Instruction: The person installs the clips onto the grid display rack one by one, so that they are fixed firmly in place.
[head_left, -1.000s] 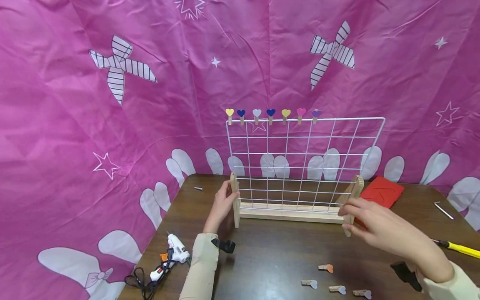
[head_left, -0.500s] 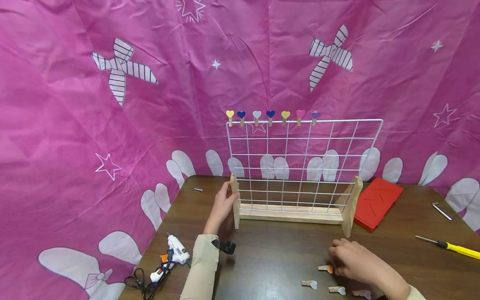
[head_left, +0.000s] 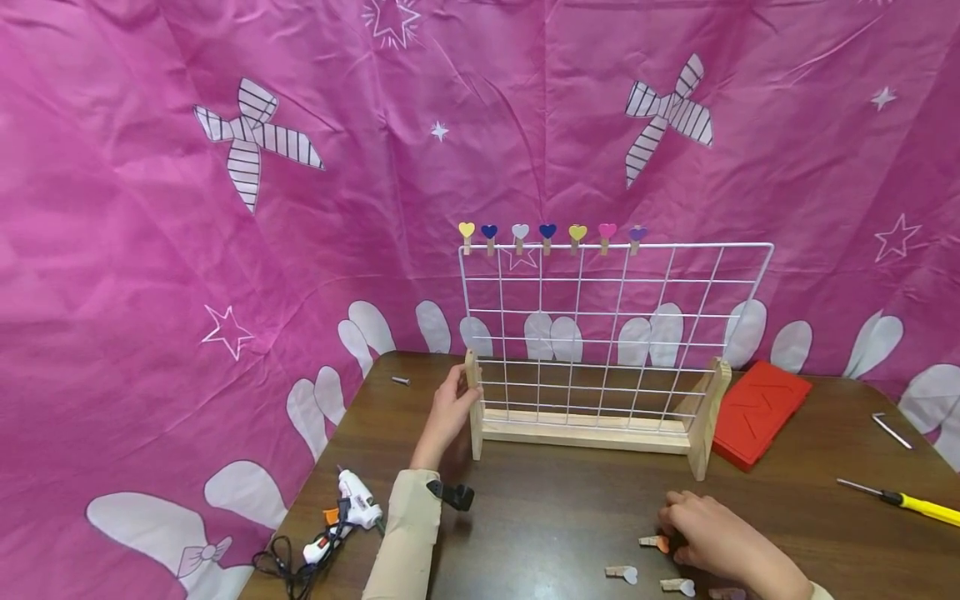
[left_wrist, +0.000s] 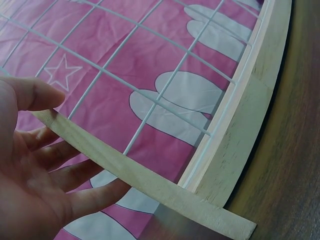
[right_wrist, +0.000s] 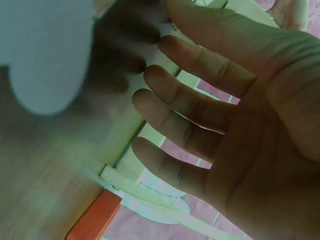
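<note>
A white wire grid panel (head_left: pixel 592 333) stands upright in a wooden base with two side posts. My left hand (head_left: pixel 447 410) grips the left wooden post (left_wrist: pixel 150 185), thumb on one side and fingers on the other. Several mini clothespins with coloured hearts line the grid's top wire, from a yellow-heart clothespin (head_left: pixel 467 237) to a purple-heart clothespin (head_left: pixel 637 238). On the table, my right hand (head_left: pixel 712 537) is low beside an orange-heart clothespin (head_left: pixel 654 543), fingertips close to its heart end. In the right wrist view its fingers are slightly bent and spread.
Two white-heart clothespins (head_left: pixel 621 573) and a pinkish one (head_left: pixel 726 593) lie near the front edge. A red case (head_left: pixel 761 412) sits behind the right post. A yellow-handled screwdriver (head_left: pixel 915 504) and hex key (head_left: pixel 892 431) lie right; a glue gun (head_left: pixel 358 500) and screw (head_left: pixel 401 381) lie left.
My right hand has come down from the right wooden post to the orange-heart clothespin on the table. The left hand stays on its post. The head view has shifted slightly.
</note>
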